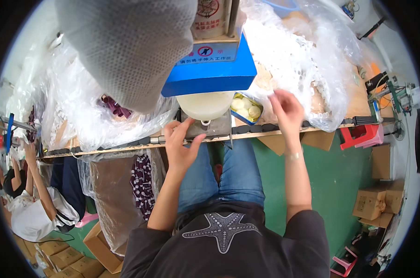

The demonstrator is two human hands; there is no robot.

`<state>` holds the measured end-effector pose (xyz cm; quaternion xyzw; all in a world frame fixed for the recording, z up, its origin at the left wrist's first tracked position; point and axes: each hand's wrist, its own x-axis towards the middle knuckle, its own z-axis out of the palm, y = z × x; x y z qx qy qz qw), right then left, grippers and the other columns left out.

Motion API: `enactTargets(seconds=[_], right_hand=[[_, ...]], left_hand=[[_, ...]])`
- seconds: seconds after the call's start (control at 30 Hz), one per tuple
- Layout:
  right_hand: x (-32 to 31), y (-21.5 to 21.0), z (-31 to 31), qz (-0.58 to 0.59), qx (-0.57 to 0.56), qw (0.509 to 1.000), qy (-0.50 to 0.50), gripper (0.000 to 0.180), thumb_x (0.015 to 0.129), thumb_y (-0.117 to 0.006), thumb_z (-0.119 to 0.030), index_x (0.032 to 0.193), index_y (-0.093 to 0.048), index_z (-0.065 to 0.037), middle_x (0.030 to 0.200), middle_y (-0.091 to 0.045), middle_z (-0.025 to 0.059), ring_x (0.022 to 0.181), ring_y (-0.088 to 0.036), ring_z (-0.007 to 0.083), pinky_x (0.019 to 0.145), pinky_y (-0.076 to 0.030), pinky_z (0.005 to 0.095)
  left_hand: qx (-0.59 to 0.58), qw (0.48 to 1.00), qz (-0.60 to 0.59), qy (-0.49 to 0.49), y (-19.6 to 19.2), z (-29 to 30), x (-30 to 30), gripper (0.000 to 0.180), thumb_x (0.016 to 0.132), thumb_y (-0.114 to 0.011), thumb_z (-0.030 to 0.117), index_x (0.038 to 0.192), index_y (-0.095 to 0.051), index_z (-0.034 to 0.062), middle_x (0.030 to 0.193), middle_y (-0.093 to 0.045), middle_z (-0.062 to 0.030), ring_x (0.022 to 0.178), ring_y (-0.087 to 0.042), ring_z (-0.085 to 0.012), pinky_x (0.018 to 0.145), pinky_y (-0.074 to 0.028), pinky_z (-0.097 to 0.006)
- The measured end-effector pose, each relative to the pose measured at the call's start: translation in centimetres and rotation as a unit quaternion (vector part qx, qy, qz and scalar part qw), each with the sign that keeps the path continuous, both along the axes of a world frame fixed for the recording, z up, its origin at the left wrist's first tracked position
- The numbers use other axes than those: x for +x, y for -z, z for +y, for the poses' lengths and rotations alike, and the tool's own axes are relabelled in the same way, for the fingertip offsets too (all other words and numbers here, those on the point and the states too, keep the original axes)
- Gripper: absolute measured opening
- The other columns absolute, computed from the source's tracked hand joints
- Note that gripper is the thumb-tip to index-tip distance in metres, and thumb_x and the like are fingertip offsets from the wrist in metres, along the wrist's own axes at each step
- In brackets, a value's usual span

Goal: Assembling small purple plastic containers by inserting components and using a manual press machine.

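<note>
1. Watching from the head camera, I see my left hand [181, 147] resting at the front of the grey metal base plate [213, 127] of a small press. Its fingers are spread and open, with the fingertips at the plate's near edge and nothing clamped between them.
2. A small pale ring-shaped part [205, 123] sits on that plate just beyond the left fingertips, below the cream cylindrical press head [205, 104] and the blue box-shaped housing [210, 72].
3. My right hand [286, 111] hangs up and to the right, well apart from the left. Its fingers are loosely curled at the clear crinkled plastic bag of white parts [307, 60]; whether it pinches anything I cannot tell, since it is blurred.
4. The small yellow-rimmed tin of pale round pieces [246, 109] lies between the two hands, nearer the right one, just beside the press base.
5. So the ring lies straight ahead of the left hand, and the left is clearly the nearer one; the ring has no long axis to speak of.
</note>
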<state>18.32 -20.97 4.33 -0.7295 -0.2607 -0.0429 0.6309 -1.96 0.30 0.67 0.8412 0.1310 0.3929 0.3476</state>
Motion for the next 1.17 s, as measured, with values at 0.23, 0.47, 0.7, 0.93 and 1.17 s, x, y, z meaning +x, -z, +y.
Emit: enactTargets(seconds=[0.23, 0.47, 0.7, 0.93, 1.17], right_hand=[[11.4, 2.7, 10.5, -0.199, -0.147, 0.969, -0.028, 0.028, 0.076, -0.063, 0.003, 0.104, -0.066, 0.005, 0.084, -0.068, 0.0123, 0.066, -0.064, 0.0167, 0.06, -0.051, 0.0287], [13.4, 4.7, 8.8, -0.217, -0.212, 0.949, -0.084, 0.018, 0.079, -0.063, 0.0, 0.097, -0.067, 0.003, 0.075, -0.068, 0.0126, 0.063, -0.063, 0.0169, 0.059, -0.052, 0.031], [10.5, 2.0, 6.4, -0.203, -0.122, 0.969, -0.064, 0.008, 0.083, -0.069, -0.003, 0.085, -0.062, 0.0, 0.085, -0.07, 0.0079, 0.062, -0.056, 0.0085, 0.06, -0.049, 0.0235], [4.3, 1.6, 3.8, 0.02, 0.078, 0.995, -0.052, 0.011, 0.089, -0.07, -0.007, 0.092, -0.06, -0.003, 0.074, -0.062, -0.0004, 0.058, -0.05, 0.0033, 0.051, -0.038, 0.0183], [-6.6, 3.1, 3.8, 0.036, 0.072, 0.987, -0.138, 0.009, 0.092, -0.064, -0.005, 0.101, -0.064, -0.004, 0.101, -0.07, 0.0092, 0.083, -0.065, 0.0104, 0.071, -0.051, 0.0193]], left_hand=[[-0.047, 0.998, -0.023, 0.019, 0.7, 0.2, 1.6, 0.027, 0.073, -0.078, 0.009, 0.098, -0.071, 0.0045, 0.09, -0.062, -0.0102, 0.086, -0.056, -0.0259, 0.079, -0.043, -0.035], [-0.154, 0.987, 0.045, 0.035, -4.4, 2.5, -4.8, 0.023, 0.081, -0.073, 0.009, 0.101, -0.066, -0.0001, 0.075, -0.06, -0.0064, 0.072, -0.055, -0.0139, 0.067, -0.044, -0.027], [0.0, 0.743, 0.652, -0.151, -0.7, 10.1, -22.9, 0.025, 0.075, -0.076, 0.024, 0.086, -0.07, 0.0025, 0.084, -0.068, -0.0209, 0.086, -0.066, -0.0373, 0.077, -0.053, -0.048], [0.078, 0.979, 0.104, -0.157, -2.7, 12.5, -9.9, 0.017, 0.085, -0.068, 0.011, 0.098, -0.068, 0.0008, 0.089, -0.068, -0.0166, 0.085, -0.065, -0.0328, 0.075, -0.051, -0.039], [0.13, 0.976, 0.043, -0.166, 1.9, 16.2, 0.5, 0.026, 0.079, -0.069, 0.008, 0.103, -0.065, 0.0026, 0.108, -0.062, -0.0155, 0.099, -0.056, -0.0343, 0.084, -0.046, -0.041]])
